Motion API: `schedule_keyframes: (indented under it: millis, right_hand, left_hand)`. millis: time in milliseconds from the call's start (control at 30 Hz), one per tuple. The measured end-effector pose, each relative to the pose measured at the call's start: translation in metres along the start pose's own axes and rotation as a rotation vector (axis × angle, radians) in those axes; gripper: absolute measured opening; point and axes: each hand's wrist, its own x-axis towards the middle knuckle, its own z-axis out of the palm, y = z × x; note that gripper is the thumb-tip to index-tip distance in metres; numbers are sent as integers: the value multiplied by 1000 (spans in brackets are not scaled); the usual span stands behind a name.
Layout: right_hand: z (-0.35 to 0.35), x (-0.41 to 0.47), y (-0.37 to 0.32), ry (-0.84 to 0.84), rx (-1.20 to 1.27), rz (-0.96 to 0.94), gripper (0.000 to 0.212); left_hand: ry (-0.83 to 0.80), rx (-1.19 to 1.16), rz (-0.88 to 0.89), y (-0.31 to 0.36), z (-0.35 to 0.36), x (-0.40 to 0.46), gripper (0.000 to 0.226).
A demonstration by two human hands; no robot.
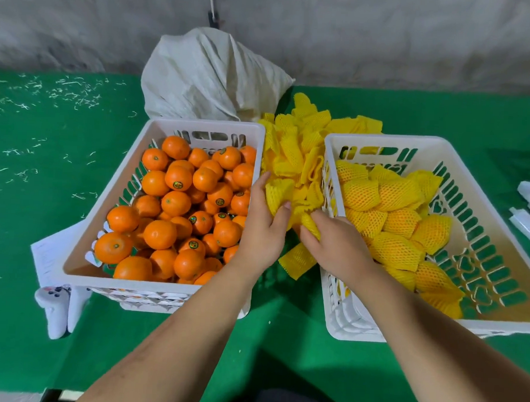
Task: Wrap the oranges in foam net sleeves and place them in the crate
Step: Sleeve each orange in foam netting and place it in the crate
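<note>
I see both hands in the pile of yellow foam net sleeves (298, 160) lying on the green table (63, 169) between the two white crates. My left hand (264, 228) curls round one sleeve (277, 192), thumb pressed on its edge. My right hand (334, 244) pinches another sleeve (311, 225) just beside it (fingertips hidden in the foam). Bare oranges (179, 210) fill the left crate (107, 195). Wrapped oranges (392, 223) lie in the right crate (497, 215). A white sack (208, 75) slumps behind the left crate.
</note>
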Motion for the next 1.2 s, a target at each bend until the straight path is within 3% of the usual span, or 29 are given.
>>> schedule_keyframes:
  millis: [133,200,267,300,333,400,467,533,567,633,733,800,900,1033,1100,1200]
  right_hand:
    - [1,2,2,67,102,107,24]
    - [3,2,4,91,109,110,28]
    - [4,2,5,100,103,79,30]
    - [4,2,6,95,89,66,32]
    - [4,2,6,82,60,60,35]
    - [4,3,6,18,-35,61,40]
    - [3,2,5,-43,-103,56,36]
    - [3,2,5,-54,-98,53,23]
    - [2,2,5,-55,-79,58,21]
    - [2,3,6,-67,-55,69,25]
    - [4,5,8,-51,-59,56,22]
    - [4,5,8,-32,-51,30,13]
    - [3,4,8,-20,-29,2,6]
    - [2,1,5,6,-29,19,25]
    - [2,-1,4,19,-19,51,30]
    - [2,1,2,-46,-7,137,72]
  left_hand:
    - [-338,630,173,-12,-31,20,78]
    - [-262,650,152,-21,-45,25,72]
    - [-43,511,55,-33,-58,31,49]
    - [10,581,-25,-42,-66,36,43]
    - [-38,741,-151,-51,-73,40,45]
    - [-368,1061,-472,-68,-80,42,68]
    - [-600,1187,-651,-81,-77,39,94]
    - [-579,1320,-613,-92,-74,37,103]
    - [-522,1365,-586,-94,-74,38,97]
    - [-430,1327,-615,-95,-75,43,76]
    - [-394,1241,-616,-96,-79,46,79]
    - [-286,1135,-533,-86,-82,47,73]
    - [-13,948,-259,-68,-86,41,71]
    - [161,480,81,-37,-75,19,73]
    - [137,300,116,-22,-62,7,74]
    - [19,92,44,-12,-38,-8,74]
